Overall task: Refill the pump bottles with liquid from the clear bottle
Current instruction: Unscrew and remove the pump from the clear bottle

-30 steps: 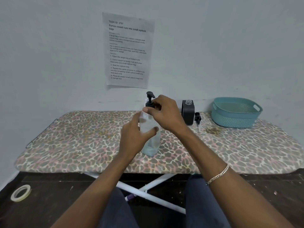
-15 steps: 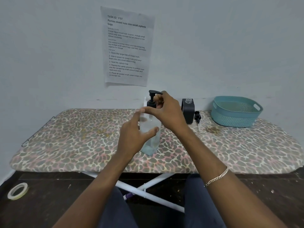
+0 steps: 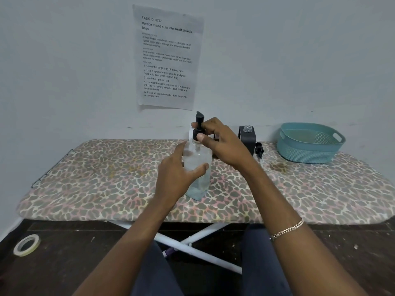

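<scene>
A clear pump bottle [image 3: 197,178] stands upright on the leopard-print ironing board [image 3: 106,178], with some liquid low in it. My left hand [image 3: 177,174] grips its body from the left. My right hand [image 3: 220,139] pinches the black collar of the pump head [image 3: 198,127] on its neck; the nozzle points away. A black bottle [image 3: 247,139] with an open clear neck stands behind my right hand, and its loose black pump [image 3: 259,149] lies next to it. Something white shows behind the pump bottle, mostly hidden.
A teal plastic basket [image 3: 310,144] sits at the back right of the board. A printed sheet [image 3: 166,58] hangs on the wall. A tape roll [image 3: 26,245] lies on the dark floor at the left. White board legs [image 3: 192,242] cross below.
The pump head has turned under my right hand, its nozzle swinging from the right to pointing away. My left hand keeps holding the bottle in the same spot.
</scene>
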